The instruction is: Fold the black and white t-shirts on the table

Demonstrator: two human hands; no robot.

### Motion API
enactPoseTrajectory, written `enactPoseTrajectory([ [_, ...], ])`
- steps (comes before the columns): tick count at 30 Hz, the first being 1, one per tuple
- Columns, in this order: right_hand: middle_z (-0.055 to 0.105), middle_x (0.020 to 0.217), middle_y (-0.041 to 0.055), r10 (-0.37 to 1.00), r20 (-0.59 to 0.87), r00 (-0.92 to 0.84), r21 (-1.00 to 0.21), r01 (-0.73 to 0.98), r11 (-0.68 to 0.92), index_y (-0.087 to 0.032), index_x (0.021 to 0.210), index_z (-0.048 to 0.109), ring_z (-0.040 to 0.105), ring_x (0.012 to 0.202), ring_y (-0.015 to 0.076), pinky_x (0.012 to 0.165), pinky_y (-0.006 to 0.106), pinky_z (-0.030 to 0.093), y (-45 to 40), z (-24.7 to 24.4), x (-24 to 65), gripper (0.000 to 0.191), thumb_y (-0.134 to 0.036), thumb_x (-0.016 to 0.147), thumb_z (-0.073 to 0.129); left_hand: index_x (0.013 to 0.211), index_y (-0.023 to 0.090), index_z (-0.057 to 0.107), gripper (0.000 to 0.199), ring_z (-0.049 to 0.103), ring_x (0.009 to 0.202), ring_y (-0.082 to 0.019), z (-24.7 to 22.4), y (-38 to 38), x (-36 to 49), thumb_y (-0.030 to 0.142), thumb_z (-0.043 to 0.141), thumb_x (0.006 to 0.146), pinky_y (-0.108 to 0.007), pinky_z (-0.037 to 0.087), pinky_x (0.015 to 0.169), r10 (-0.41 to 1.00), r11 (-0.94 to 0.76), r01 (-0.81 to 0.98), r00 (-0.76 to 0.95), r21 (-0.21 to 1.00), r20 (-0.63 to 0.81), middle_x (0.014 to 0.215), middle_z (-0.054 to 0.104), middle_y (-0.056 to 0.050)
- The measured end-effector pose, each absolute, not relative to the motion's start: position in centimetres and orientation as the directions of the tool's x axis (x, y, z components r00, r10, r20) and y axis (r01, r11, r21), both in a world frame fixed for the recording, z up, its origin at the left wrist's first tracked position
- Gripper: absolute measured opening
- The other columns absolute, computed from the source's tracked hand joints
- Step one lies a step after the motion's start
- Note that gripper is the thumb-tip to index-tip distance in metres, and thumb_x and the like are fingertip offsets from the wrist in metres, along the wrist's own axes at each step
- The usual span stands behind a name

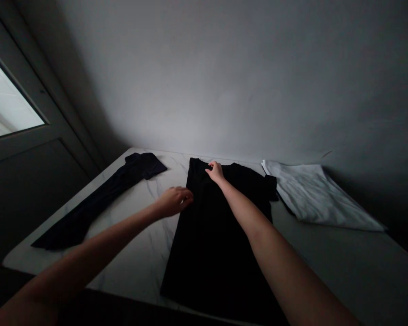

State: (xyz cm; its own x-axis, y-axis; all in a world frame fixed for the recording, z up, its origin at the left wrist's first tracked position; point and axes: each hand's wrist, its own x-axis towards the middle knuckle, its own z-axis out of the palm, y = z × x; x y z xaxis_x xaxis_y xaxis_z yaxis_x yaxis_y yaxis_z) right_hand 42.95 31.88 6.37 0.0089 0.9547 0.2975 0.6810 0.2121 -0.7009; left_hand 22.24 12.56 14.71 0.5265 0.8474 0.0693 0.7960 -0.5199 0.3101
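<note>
A black T-shirt point(221, 235) lies spread on the white marbled table in front of me. Its left edge runs straight from the shoulder down, with no sleeve showing there, while a short sleeve sticks out on the right. Above the shirt's neckline is my right hand point(215, 172), its fingers bent and a gap between thumb and forefinger; nothing shows in it. My left hand point(174, 200) hovers by the shirt's left edge, fingers loosely curled with a small gap to the thumb, holding nothing that I can see.
A dark garment point(105, 199), folded long and narrow, lies along the left side of the table point(129, 253). To the right is a white or pale grey folded garment point(316, 194). A grey wall point(217, 81) stands behind, and a door with a glass pane point(47, 131) at left.
</note>
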Motion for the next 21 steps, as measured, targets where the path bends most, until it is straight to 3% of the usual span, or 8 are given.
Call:
enactPoseTrajectory([
  [3, 0.057, 0.110, 0.0104, 0.950, 0.312, -0.006, -0.671, 0.706, 0.225, -0.019, 0.099, 0.060, 0.056, 0.105, 0.0239, 0.096, 0.040, 0.047, 31.0, 6.5, 42.6, 0.024, -0.010, 0.077, 0.058, 0.122, 0.021, 0.063, 0.031, 0.061, 0.113, -0.021, 13.8, 22.3, 23.4, 0.021, 0.046, 0.096, -0.032, 0.044, 0.098, 0.938, -0.348, 0.924, 0.341, 0.158, 0.068, 0.124, 0.067, -0.008],
  [6, 0.054, 0.118, 0.0112, 0.948, 0.315, -0.049, -0.598, 0.765, 0.238, -0.019, 0.106, 0.061, 0.057, 0.105, 0.0219, 0.091, 0.034, 0.049, 30.3, 6.7, 42.2, 0.028, -0.007, 0.083, 0.051, 0.129, 0.018, 0.058, 0.039, 0.060, 0.114, -0.022, 13.0, 29.6, 24.3, 0.014, 0.037, 0.097, -0.033, 0.046, 0.096, 0.958, -0.280, 0.953, 0.270, 0.115, 0.090, 0.129, 0.062, -0.012],
  [9, 0.052, 0.121, 0.0098, 0.948, 0.313, -0.061, -0.537, 0.812, 0.230, -0.020, 0.110, 0.060, 0.059, 0.104, 0.0194, 0.086, 0.030, 0.050, 29.7, 7.0, 41.7, 0.028, -0.008, 0.088, 0.047, 0.130, 0.019, 0.057, 0.039, 0.057, 0.117, -0.025, 12.7, 34.3, 24.5, 0.015, 0.037, 0.097, -0.037, 0.046, 0.095, 0.957, -0.277, 0.957, 0.268, 0.082, 0.106, 0.132, 0.058, -0.014],
  [13, 0.052, 0.123, 0.0084, 0.941, 0.335, -0.053, -0.493, 0.841, 0.223, -0.021, 0.115, 0.060, 0.061, 0.102, 0.0183, 0.081, 0.028, 0.050, 28.9, 7.1, 41.1, 0.026, -0.013, 0.092, 0.048, 0.113, 0.026, 0.066, 0.024, 0.053, 0.119, -0.027, 12.3, 38.3, 24.1, 0.026, 0.053, 0.093, -0.044, 0.042, 0.098, 0.946, -0.324, 0.945, 0.323, 0.033, 0.034, 0.126, 0.058, -0.011],
  [21, 0.053, 0.124, 0.0086, 0.970, 0.240, -0.042, -0.443, 0.884, 0.148, -0.022, 0.119, 0.060, 0.063, 0.093, 0.0174, 0.076, 0.026, 0.046, 27.9, 7.9, 41.4, 0.040, -0.006, 0.095, 0.033, 0.101, 0.023, 0.070, 0.016, 0.047, 0.120, -0.028, 11.4, 42.0, 24.5, 0.022, 0.061, 0.088, -0.047, 0.035, 0.101, 0.893, -0.449, 0.894, 0.449, 0.007, -0.026, 0.124, 0.058, -0.010],
])
